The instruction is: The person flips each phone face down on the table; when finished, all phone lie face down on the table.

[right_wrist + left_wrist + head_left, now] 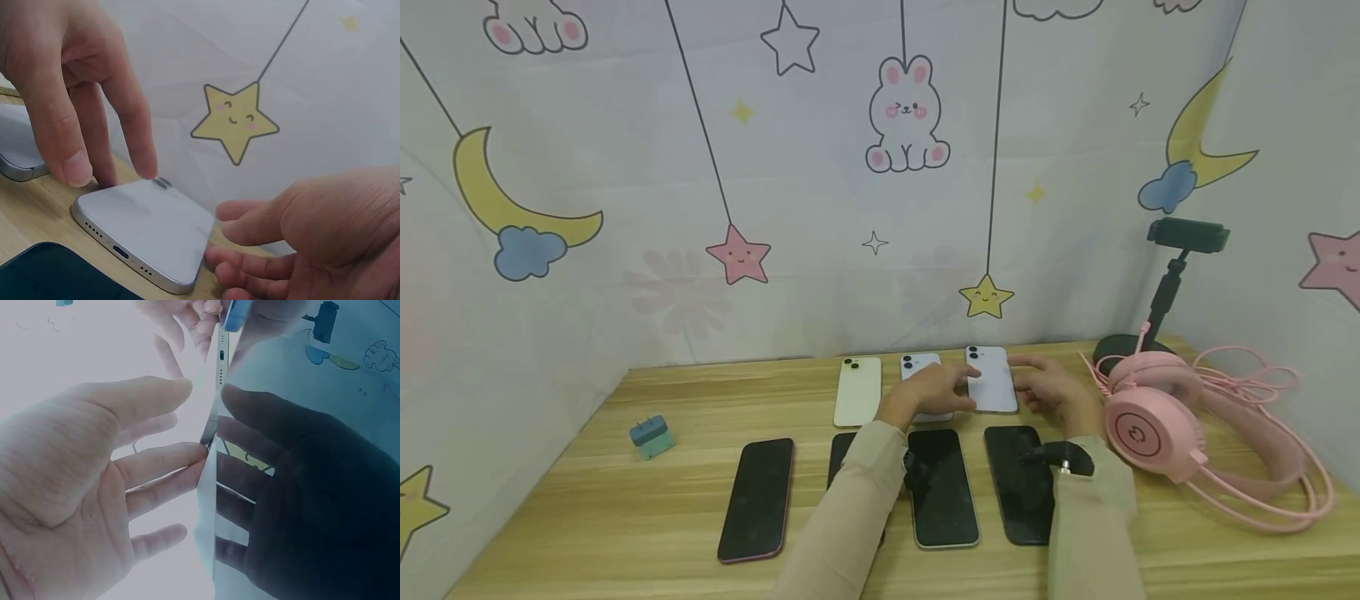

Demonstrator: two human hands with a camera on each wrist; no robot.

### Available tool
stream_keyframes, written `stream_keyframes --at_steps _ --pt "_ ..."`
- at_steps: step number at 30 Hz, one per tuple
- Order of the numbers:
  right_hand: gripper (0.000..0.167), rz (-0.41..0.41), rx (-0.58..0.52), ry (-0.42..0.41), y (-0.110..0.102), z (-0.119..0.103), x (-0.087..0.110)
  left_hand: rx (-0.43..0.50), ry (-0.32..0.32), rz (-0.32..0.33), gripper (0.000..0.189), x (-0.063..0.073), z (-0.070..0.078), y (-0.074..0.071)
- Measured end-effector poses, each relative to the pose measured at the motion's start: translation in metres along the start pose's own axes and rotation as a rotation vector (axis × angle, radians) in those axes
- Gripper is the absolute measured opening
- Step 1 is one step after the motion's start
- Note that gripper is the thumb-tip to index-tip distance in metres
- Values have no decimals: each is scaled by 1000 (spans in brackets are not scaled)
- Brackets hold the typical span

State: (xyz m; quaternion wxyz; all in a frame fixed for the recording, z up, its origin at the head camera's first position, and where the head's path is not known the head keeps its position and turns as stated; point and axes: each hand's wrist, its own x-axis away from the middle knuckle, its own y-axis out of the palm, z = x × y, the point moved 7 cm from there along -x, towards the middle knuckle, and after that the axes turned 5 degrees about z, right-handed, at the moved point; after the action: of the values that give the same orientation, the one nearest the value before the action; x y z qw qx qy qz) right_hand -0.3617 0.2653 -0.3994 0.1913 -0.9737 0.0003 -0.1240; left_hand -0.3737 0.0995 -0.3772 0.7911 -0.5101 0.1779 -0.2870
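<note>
A white phone [996, 385] lies face down at the back of the table, its camera lenses at the upper left. My left hand [934, 390] reaches in from the left, fingers loosely spread and index fingertip beside the lenses in the right wrist view. On the phone's right side is my right hand [1051, 387], relaxed, with fingertips right at the edge. Beneath my left hand, partly hidden, lies a second white phone [919, 363]. A pale yellow phone [858, 396] is left of it. In the left wrist view, a darker mirrored hand [312, 469] faces my left hand.
Nearer me lie several dark-screened phones, including the leftmost phone [757, 500] and a middle phone [943, 492]; my sleeves cover parts of others. Pink headphones [1153, 425] with a cable and a black stand [1167, 292] are at right. A small blue-green object [652, 437] sits at left.
</note>
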Motion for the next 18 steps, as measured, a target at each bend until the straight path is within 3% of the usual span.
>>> stream_keyframes --at_steps 18 --pt "51 11 59 11 3 -2 -1 55 13 -37 46 5 1 -2"
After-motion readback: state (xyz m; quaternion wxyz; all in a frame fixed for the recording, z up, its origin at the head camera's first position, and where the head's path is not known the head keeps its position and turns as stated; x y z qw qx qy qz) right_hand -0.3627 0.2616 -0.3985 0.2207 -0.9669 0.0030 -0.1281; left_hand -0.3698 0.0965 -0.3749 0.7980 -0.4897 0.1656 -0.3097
